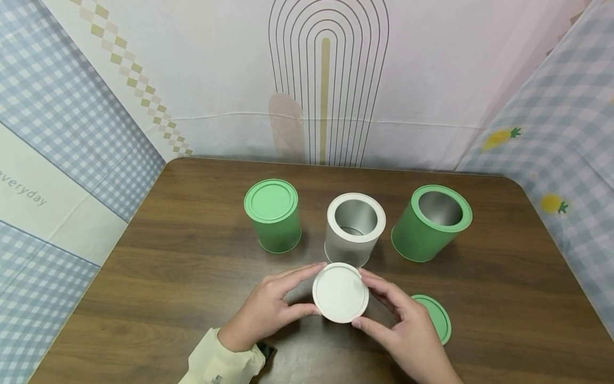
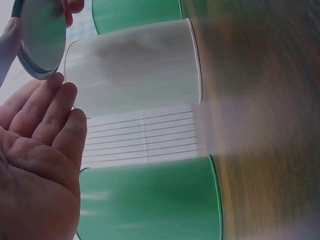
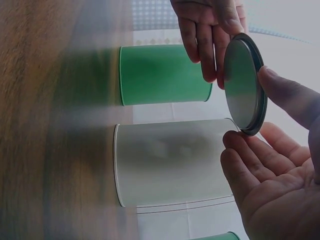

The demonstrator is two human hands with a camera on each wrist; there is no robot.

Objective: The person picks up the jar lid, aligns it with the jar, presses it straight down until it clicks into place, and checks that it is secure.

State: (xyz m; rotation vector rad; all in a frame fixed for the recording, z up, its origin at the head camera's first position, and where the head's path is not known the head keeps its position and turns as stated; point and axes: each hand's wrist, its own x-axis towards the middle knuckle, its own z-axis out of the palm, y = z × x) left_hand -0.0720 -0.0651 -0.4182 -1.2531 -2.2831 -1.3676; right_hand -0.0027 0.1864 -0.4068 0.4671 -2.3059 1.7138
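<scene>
A round white lid (image 1: 341,293) is held level above the table, in front of the open white can (image 1: 348,249). My left hand (image 1: 283,300) grips its left rim between thumb and fingers. On the opposite rim my right hand (image 1: 405,324) does the same. Both wrist views show the lid's shiny metal underside (image 2: 44,35), with thumbs on one side and fingertips (image 3: 232,139) on the other. The white can stands upright just beyond the lid, its silvery inside showing.
A green can (image 1: 278,230) with its lid on stands at the left. To the right is an open green can (image 1: 413,234). A loose green lid (image 1: 442,320) lies on the brown wooden table (image 1: 158,298), partly behind my right hand. A patterned cloth (image 1: 216,64) hangs behind.
</scene>
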